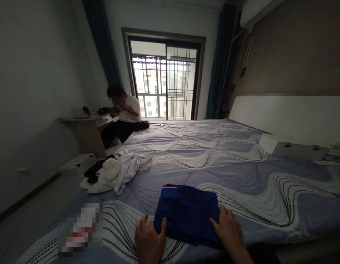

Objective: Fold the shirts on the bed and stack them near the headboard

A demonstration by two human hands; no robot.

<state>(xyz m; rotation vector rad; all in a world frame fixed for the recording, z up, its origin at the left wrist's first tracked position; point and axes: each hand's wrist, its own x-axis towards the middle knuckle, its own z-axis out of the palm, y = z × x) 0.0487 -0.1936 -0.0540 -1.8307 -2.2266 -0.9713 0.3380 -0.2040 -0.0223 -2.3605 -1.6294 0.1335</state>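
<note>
A folded dark blue garment (189, 214), with a thin white and red trim at its upper left corner, lies flat on the patterned bed sheet (186, 146). I cannot tell what kind of garment it is. My left hand (150, 238) rests at its left edge, fingers spread and the thumb against the cloth. At the right edge is my right hand (230, 229), its thumb on the fabric and its other fingers apart on the outer side. Neither hand is closed around the cloth.
Crumpled white and dark clothes (117, 172) lie on the bed's left side, with a blurred-out item (80, 229) nearer me. A white box (291, 148) sits at right, a phone (159, 124) at the far edge. Another person (128, 110) sits by a desk (87, 128).
</note>
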